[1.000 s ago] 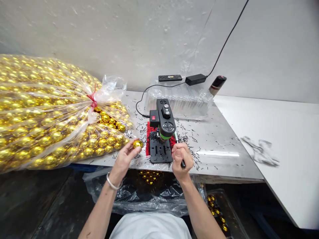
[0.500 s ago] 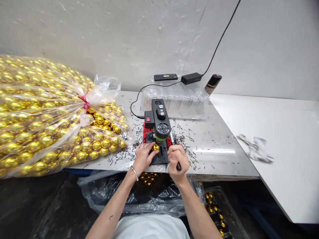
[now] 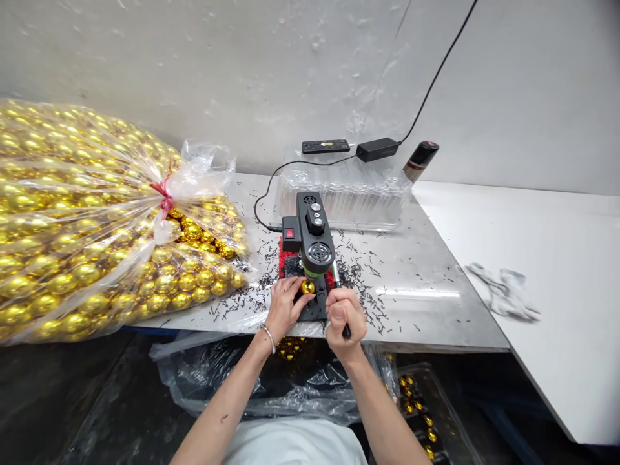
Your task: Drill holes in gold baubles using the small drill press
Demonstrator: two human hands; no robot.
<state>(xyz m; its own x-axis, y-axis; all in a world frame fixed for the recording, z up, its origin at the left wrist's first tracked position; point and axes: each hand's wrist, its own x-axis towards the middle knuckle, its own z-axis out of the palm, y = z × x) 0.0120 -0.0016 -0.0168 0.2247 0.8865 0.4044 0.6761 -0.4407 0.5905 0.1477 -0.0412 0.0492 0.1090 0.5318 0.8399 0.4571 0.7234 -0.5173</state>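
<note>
My left hand (image 3: 285, 302) pinches a shiny gold ball (image 3: 307, 287) between thumb and fingers, just under the front of a black bench drill press (image 3: 314, 236). The ball sits over the machine's dark base plate (image 3: 314, 313). My right hand (image 3: 346, 320) is wrapped round the machine's lever (image 3: 347, 330), whose black tip pokes out below the fist. A red switch shows on the machine's left side. The contact between the machine's tool and the ball is hidden by the head.
On the left bulges a tied clear bag of gold balls (image 3: 87, 239). Behind the machine are a clear plastic tray (image 3: 343, 194), a power adapter (image 3: 378, 149) and a spray can (image 3: 420, 160). White gloves (image 3: 506, 294) lie right. Black shavings litter the metal tabletop (image 3: 436, 316); an open plastic bag (image 3: 194, 374) hangs below.
The view has shifted slightly. My left hand still pinches the gold ball under the machine, and my right hand keeps its grip on the lever.
</note>
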